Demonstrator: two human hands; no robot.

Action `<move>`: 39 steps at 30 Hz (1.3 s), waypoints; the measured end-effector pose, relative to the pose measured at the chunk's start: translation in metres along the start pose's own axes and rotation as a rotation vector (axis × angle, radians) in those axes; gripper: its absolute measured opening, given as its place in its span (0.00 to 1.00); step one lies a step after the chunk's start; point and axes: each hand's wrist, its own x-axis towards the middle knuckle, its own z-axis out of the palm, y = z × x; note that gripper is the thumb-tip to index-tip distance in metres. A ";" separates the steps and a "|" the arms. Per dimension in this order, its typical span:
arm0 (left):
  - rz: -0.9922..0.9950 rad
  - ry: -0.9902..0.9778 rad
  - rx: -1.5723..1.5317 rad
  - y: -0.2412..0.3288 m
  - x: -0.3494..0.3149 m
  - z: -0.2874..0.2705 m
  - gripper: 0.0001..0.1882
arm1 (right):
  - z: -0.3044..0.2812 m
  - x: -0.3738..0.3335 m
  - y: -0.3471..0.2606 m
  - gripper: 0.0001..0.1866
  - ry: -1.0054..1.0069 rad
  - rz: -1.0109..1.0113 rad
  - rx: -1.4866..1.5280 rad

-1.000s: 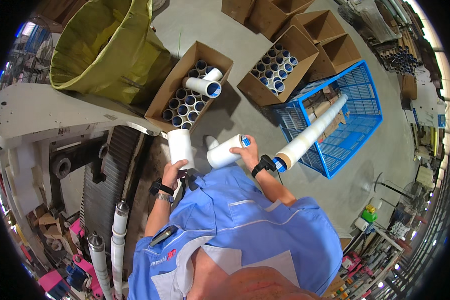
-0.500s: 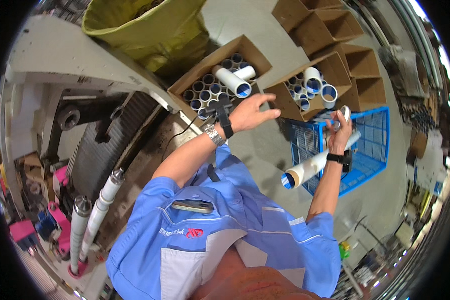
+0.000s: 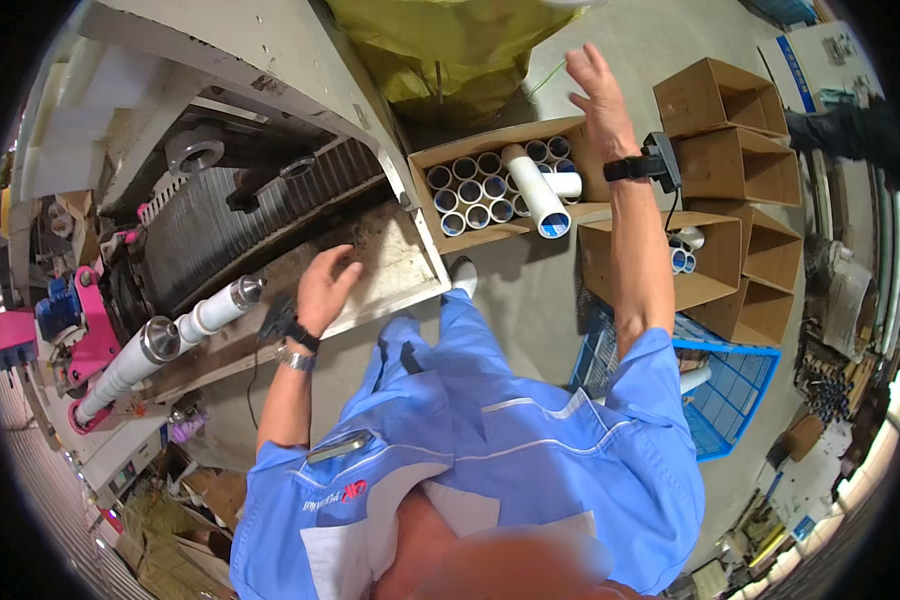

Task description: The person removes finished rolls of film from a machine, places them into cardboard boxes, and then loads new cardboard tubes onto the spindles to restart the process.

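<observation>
My left hand (image 3: 328,290) is over the pale ledge of the machine (image 3: 395,262), its thumb apart from the fingers and nothing in it. Raised and stretched out on the far right, my right hand (image 3: 600,105) is also empty, beyond a cardboard box (image 3: 492,238) and near the yellow bag (image 3: 440,60). That box holds several upright white tubes with dark blue insides. On top lies a long white tube (image 3: 536,190), with a shorter white tube (image 3: 564,185) beside it. A second box (image 3: 710,255), partly behind my right forearm, holds more tubes.
A blue plastic crate (image 3: 745,400) stands at the right with a white roll (image 3: 695,378) partly visible in it. Cardboard boxes (image 3: 745,165) are stacked at the far right. White rollers (image 3: 135,365) with metal ends stick out at the left, beside pink machine parts (image 3: 95,330).
My right hand has let go of a white ring-shaped thing near the crate and swung up and away. My left hand has moved left to the machine ledge. The view has shifted.
</observation>
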 end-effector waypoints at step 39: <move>-0.552 -0.677 -1.232 -0.033 0.005 0.189 0.39 | 0.058 -0.328 0.228 0.37 0.351 0.644 0.232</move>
